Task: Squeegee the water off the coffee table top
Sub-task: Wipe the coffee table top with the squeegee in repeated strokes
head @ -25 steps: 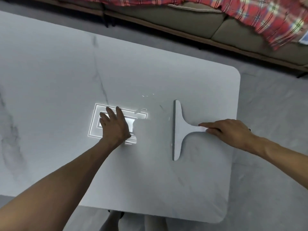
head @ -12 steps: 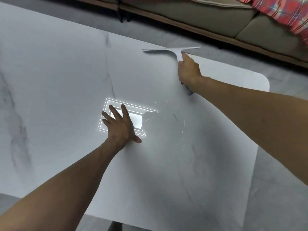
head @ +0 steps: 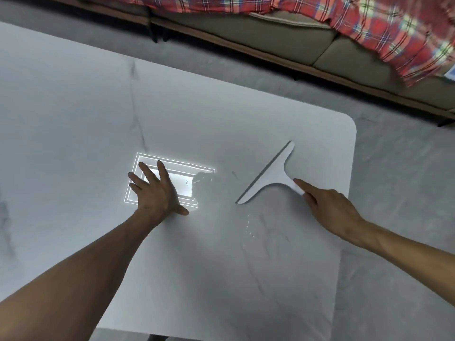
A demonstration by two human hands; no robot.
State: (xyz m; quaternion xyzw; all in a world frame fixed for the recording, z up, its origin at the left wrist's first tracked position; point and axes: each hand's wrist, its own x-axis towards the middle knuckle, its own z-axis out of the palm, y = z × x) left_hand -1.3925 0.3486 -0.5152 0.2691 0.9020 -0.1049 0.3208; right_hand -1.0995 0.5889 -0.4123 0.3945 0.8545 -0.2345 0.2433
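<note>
The white marble coffee table top [head: 73,114] fills most of the head view. A white T-shaped squeegee [head: 269,175] lies with its blade slanted on the right part of the top. My right hand [head: 330,210] grips its handle, the forefinger stretched along it. My left hand [head: 155,190] rests flat with fingers spread on the table, over a bright rectangular reflection. Small water droplets [head: 248,227] glint on the surface just below the blade's near end. A wet smear [head: 204,179] shows at the right edge of the reflection.
A beige sofa [head: 270,38] with a red plaid blanket [head: 394,33] runs along the far side. Grey floor [head: 398,217] lies to the right of the table's rounded corner [head: 349,124] and between table and sofa.
My right hand drew the squeegee from the table's far edge back toward me, and its blade now slants diagonally on the right side. My left hand has stayed flat in place.
</note>
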